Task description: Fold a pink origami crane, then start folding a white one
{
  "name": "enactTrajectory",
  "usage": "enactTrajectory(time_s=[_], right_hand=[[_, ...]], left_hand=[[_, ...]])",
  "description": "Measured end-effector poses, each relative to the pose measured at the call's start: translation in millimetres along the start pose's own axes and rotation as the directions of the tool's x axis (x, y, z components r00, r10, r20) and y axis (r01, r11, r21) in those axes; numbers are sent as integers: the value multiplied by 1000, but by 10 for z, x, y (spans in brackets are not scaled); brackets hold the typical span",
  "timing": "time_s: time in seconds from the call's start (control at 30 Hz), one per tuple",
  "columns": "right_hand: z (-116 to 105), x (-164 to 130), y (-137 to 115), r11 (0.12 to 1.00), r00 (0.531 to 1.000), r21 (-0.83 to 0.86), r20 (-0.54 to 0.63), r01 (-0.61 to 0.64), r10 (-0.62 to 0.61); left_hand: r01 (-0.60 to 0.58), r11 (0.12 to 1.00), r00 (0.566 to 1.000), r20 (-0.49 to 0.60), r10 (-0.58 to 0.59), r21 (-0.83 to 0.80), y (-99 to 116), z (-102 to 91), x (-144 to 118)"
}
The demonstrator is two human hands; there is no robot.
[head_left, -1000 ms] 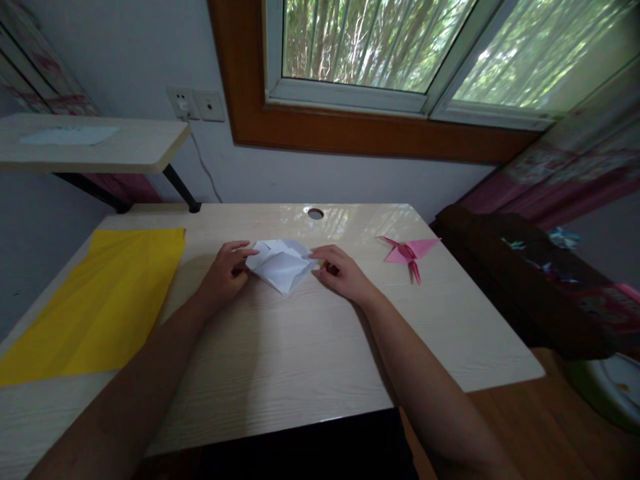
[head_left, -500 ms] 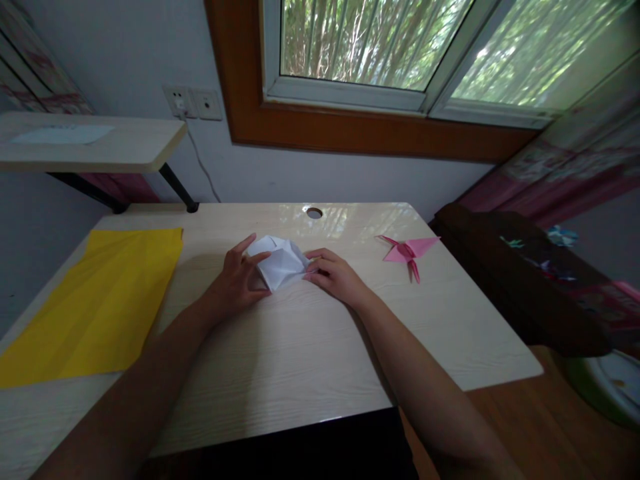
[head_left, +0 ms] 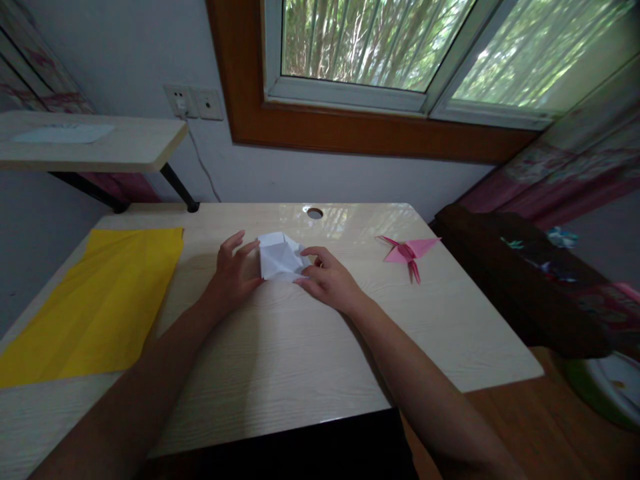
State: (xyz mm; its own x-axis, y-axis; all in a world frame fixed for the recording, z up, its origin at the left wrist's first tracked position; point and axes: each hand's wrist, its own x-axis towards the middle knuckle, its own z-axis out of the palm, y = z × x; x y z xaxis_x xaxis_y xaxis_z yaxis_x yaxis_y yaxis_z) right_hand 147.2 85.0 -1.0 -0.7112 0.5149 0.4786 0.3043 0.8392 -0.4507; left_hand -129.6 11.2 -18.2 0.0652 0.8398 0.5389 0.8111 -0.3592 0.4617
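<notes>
Pale wood-grain surface sitting under a window, cable hole near its far edge; folded white paper lying mid-surface, left hand touching its left edge with grip spread open, right hand pressing its right corner, fingers curled loosely; yellow sheet lying at left, pink origami crane at right, small shelf and 2 wall sockets behind

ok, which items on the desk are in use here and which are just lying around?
In use:
white paper, partly folded
left hand, at its left edge
right hand, on its right edge

Lying about:
yellow sheet, flat, desk's left side
pink origami, to the right
</notes>
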Motion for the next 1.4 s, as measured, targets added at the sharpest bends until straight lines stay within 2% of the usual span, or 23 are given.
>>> enactTrajectory(time_s=[0.07,0.2,0.3,0.4,0.47,0.53,0.6,0.67,0.73,0.9,1.07,1.13,1.2,1.27,1.33,1.4], right_hand=[[16,-3,-11,998,1000,-63,-4,3,-4],[58,30,-91,989,993,-103,54,106,-101],[49,52,-219,979,977,18,71,202,-203],[6,41,-296,965,976,144,-5,217,-219],[-21,23,-254,969,982,179,-109,169,-151],[-33,7,-134,985,976,163,-217,55,-19],[-31,-7,20,988,962,121,-244,-92,120],[-21,-17,150,982,967,54,-174,-181,188],[-10,-22,214,979,977,-28,-83,-200,197],[13,-5,149,995,994,12,50,-103,102],[56,0,91,998,998,63,59,-1,-2],[65,-2,77,999,998,23,37,42,-43],[55,-2,61,994,997,-85,33,76,-73],[26,1,41,970,994,-221,48,104,-95],[-10,4,20,936,991,-327,65,132,-118],[-39,2,-4,909,989,-389,65,150,-135]], left_hand=[[68,996,998,-8,-68,-58,-13,15,2],[143,983,987,89,-133,-112,23,-1,16],[163,982,981,125,-150,-95,43,-29,32],[226,971,970,113,-216,-75,25,-42,44],[270,961,960,83,-266,-51,8,-47,50],[304,952,951,60,-302,-23,1,-55,55],[332,943,942,51,-331,-7,3,-68,60],[363,932,931,50,-362,-5,8,-82,64],[403,915,915,46,-401,-27,8,-93,67],[476,867,878,38,-476,-148,6,-103,72],[479,828,873,64,-483,-291,4,-88,72],[459,826,880,38,-474,-327,-17,-78,69],[377,863,909,-42,-414,-336,-41,-80,66],[252,924,945,-132,-299,-288,-47,-101,60],[129,962,969,-177,-174,-239,-25,-132,48],[-17,991,993,-118,2,-132,21,-151,30]])
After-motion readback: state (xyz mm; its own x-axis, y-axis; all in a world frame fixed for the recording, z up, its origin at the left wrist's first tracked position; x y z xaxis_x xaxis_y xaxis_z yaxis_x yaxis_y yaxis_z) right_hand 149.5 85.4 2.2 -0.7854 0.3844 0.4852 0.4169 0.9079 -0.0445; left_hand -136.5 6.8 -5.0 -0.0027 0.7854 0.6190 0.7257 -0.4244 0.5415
